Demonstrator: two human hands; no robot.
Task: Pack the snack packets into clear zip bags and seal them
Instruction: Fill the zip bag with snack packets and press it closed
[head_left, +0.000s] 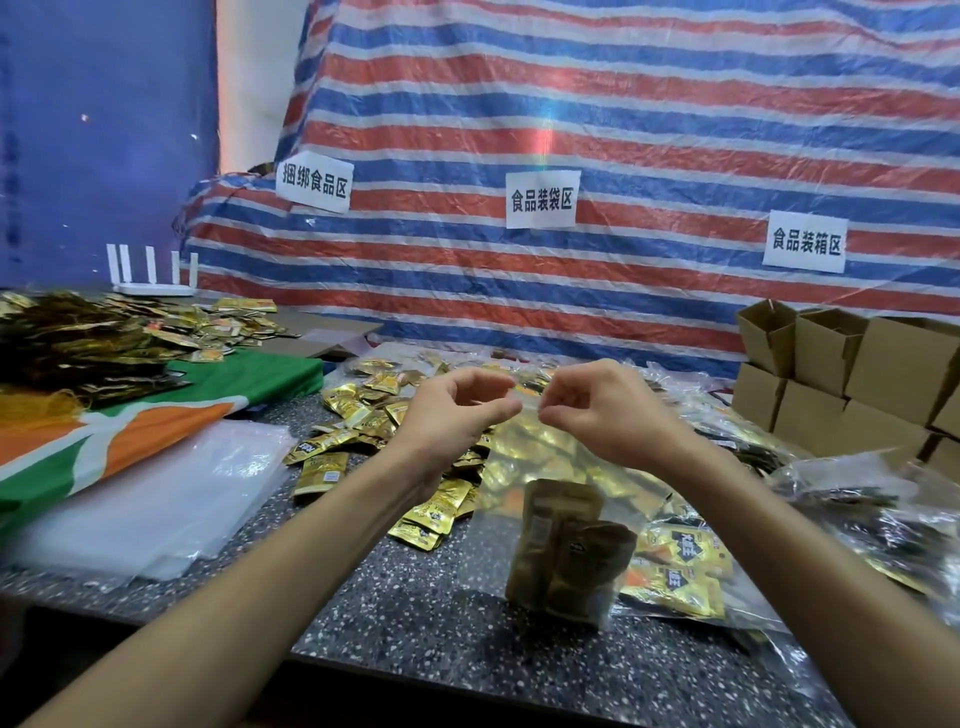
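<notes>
I hold a clear zip bag (524, 467) upright above the speckled table (415, 623). My left hand (457, 410) and my right hand (597, 410) pinch the bag's top edge from either side, fingers curled, close together. Inside the bag, near its bottom, sit brownish-gold snack packets (569, 551). A heap of loose gold snack packets (374, 421) lies on the table behind and left of the bag. Filled clear bags with gold packets (680, 566) lie to the right.
A stack of flat clear bags (150, 499) lies at the left beside a green and orange cloth (156, 415). Cardboard boxes (852, 374) are stacked at the right. Another packet heap (93, 332) and a white router (153, 275) sit far left. A striped tarp (571, 156) with paper signs hangs behind.
</notes>
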